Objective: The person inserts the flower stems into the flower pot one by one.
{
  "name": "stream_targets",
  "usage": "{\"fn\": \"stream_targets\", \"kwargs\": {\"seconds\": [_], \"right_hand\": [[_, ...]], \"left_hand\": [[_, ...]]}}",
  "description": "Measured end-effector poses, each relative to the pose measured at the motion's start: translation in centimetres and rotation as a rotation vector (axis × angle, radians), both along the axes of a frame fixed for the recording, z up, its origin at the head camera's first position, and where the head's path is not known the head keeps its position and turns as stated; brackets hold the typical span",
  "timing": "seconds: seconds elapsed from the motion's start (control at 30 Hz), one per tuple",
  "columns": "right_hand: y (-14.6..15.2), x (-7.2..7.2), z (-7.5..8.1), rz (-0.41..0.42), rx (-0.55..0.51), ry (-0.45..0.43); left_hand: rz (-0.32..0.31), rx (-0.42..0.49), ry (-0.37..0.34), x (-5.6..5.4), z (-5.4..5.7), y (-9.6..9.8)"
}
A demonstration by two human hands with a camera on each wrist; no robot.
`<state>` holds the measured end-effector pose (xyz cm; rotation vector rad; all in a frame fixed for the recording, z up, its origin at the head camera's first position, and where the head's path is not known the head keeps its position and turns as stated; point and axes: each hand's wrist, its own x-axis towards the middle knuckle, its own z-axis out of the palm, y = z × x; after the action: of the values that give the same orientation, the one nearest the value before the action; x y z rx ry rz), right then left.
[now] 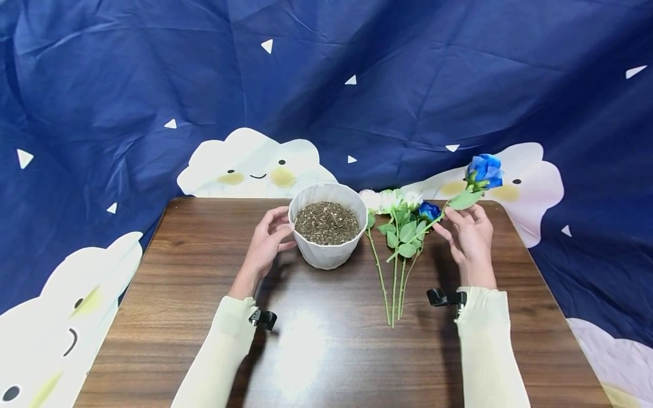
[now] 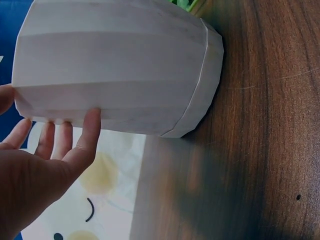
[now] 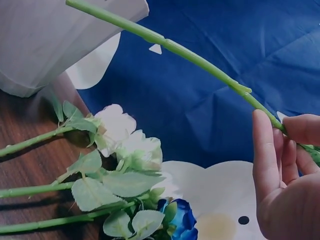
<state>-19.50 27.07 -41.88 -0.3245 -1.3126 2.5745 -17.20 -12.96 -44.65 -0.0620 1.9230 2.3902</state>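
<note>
A white faceted flowerpot filled with dark soil stands upright on the table. My left hand is at its left side; in the left wrist view the fingertips touch the pot's wall, the fingers only slightly bent. My right hand pinches the green stem of a blue rose between thumb and fingers. The rose is held slanted, bloom up to the right, bare stem end down towards the pot. Its bloom lies outside the right wrist view.
Right of the pot lie several loose flowers, with white blooms and another blue rose. Their stems point towards the front of the wooden table. A dark blue cloth with printed clouds hangs behind the table.
</note>
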Motion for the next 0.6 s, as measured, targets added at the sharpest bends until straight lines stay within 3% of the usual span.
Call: {"fn": "stream_targets", "kwargs": {"seconds": [0.27,0.6], "right_hand": [[-0.5,-0.2,1.0,0.024,-0.004,0.016],[-1.8,-0.6,2.4,0.065,-0.044,0.124]], "left_hand": [[0.006,-0.001,0.007,0.1,0.0,0.1],[0.010,0.015,0.022,0.0,-0.3,0.1]]}}
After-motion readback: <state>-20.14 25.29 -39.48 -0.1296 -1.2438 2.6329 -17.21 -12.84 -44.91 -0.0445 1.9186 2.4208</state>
